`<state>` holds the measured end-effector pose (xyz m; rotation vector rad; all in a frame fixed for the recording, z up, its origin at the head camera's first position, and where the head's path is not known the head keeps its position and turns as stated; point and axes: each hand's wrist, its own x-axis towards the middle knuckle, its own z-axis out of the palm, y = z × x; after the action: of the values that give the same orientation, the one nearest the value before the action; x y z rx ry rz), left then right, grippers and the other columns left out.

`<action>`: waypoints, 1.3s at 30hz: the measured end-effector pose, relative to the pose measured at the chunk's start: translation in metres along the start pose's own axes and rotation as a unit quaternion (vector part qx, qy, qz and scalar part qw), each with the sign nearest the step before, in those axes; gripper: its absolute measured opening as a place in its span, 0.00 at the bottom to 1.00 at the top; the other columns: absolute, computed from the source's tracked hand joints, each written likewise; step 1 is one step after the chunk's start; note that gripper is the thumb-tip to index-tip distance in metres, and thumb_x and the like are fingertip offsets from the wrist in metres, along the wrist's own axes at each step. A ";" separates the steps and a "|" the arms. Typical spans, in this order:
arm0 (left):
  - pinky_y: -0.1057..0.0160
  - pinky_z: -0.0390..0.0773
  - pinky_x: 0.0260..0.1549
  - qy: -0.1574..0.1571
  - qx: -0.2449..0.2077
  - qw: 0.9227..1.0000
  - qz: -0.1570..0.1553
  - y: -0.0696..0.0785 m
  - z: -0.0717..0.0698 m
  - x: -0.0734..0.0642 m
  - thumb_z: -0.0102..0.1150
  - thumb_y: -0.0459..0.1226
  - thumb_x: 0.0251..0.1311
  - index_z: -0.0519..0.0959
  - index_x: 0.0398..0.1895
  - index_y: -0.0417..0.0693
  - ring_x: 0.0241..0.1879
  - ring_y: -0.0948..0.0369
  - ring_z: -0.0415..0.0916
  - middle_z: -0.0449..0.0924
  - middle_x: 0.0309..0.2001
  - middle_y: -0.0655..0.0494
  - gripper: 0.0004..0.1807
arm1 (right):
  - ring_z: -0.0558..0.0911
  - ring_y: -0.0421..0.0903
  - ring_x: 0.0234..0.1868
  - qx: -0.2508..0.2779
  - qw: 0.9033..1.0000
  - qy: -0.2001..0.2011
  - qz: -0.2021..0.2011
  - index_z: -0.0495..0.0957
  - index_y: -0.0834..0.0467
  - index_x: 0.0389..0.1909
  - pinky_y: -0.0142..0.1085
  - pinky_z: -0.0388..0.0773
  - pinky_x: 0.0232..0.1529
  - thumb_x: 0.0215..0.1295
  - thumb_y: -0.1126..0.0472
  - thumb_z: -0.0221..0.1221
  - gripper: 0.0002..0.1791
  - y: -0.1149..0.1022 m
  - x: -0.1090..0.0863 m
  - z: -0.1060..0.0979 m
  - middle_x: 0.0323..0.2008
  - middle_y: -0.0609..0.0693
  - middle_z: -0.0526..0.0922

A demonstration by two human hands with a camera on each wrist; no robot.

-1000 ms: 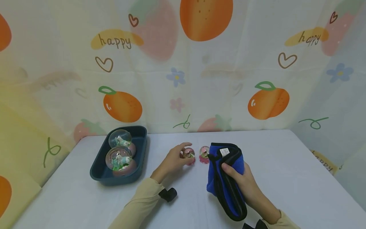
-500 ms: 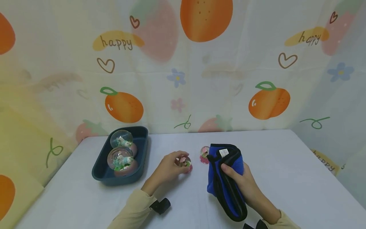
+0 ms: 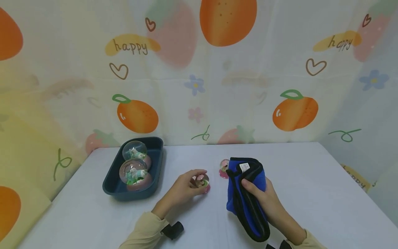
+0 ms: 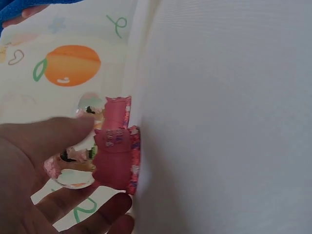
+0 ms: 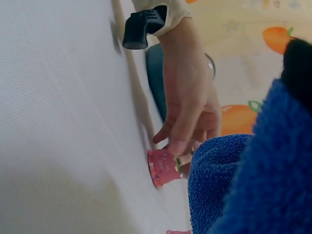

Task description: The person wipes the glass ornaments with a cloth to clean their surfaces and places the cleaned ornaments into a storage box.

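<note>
My left hand (image 3: 181,189) holds a small snow globe (image 3: 202,180) with a pink base between thumb and fingers. It stands upright on the white table, and the left wrist view shows its pink base (image 4: 116,163) at the table surface. A second small snow globe (image 3: 223,167) stands a little behind and to the right, partly covered by a blue folded towel (image 3: 230,193) with black trim and a white label. My right hand (image 3: 268,204) grips that towel, thumb across its front, other fingers hidden behind. In the right wrist view the blue towel (image 5: 219,180) fills the lower right.
At the left, a dark blue tray (image 3: 158,162) contains two larger snow globes, one behind (image 3: 134,149) and one in front (image 3: 134,173), both with pinkish bases. A fruit-printed curtain (image 3: 174,103) hangs behind the table. Each wrist wears a black camera (image 3: 172,230).
My left hand has drawn the small snow globe toward me and slightly left, away from the second one. The right hand and towel stay almost where they were.
</note>
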<state>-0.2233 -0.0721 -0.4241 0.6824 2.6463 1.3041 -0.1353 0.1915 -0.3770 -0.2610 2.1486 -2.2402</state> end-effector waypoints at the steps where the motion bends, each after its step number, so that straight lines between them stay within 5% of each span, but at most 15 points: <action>1: 0.67 0.74 0.34 -0.001 0.003 1.000 -0.004 -0.001 0.001 0.000 0.71 0.37 0.55 0.75 0.63 0.48 0.39 0.60 0.74 0.81 0.49 0.53 0.30 | 0.87 0.44 0.36 0.000 1.000 0.001 0.000 0.68 0.60 0.52 0.38 0.85 0.39 0.72 0.58 0.52 0.13 0.000 0.000 0.000 0.37 0.47 0.84; 8: 0.62 0.75 0.44 0.000 0.033 0.999 -0.024 -0.002 0.006 -0.002 0.71 0.35 0.55 0.75 0.53 0.42 0.42 0.60 0.73 0.82 0.46 0.51 0.23 | 0.87 0.44 0.36 0.007 1.000 -0.002 0.000 0.68 0.58 0.51 0.38 0.85 0.39 0.72 0.59 0.53 0.12 -0.001 -0.001 0.001 0.37 0.47 0.84; 17: 0.68 0.74 0.37 0.004 0.030 0.999 0.018 0.005 0.006 -0.010 0.71 0.38 0.56 0.74 0.51 0.49 0.39 0.62 0.74 0.81 0.43 0.57 0.21 | 0.87 0.44 0.34 0.010 1.000 0.007 -0.001 0.69 0.58 0.50 0.39 0.86 0.37 0.72 0.59 0.53 0.10 0.001 -0.002 -0.001 0.36 0.47 0.85; 29: 0.66 0.81 0.36 0.105 0.025 0.988 0.114 0.057 -0.004 -0.044 0.76 0.39 0.45 0.78 0.46 0.57 0.37 0.68 0.72 0.74 0.37 0.66 0.23 | 0.87 0.45 0.35 -0.004 1.000 0.018 0.013 0.66 0.63 0.52 0.40 0.86 0.37 0.73 0.58 0.52 0.15 -0.001 -0.001 0.002 0.36 0.48 0.85; 39: 0.70 0.80 0.37 0.109 0.055 0.973 0.198 0.080 0.004 -0.059 0.78 0.41 0.45 0.80 0.46 0.59 0.37 0.71 0.74 0.72 0.40 0.65 0.23 | 0.86 0.43 0.36 0.006 1.000 -0.014 0.008 0.66 0.64 0.54 0.38 0.85 0.37 0.73 0.56 0.51 0.17 0.006 -0.003 0.005 0.38 0.47 0.84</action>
<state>-0.1420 -0.0528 -0.3700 1.2002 2.8765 1.3995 -0.1319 0.1866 -0.3831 -0.2719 2.1157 -2.2260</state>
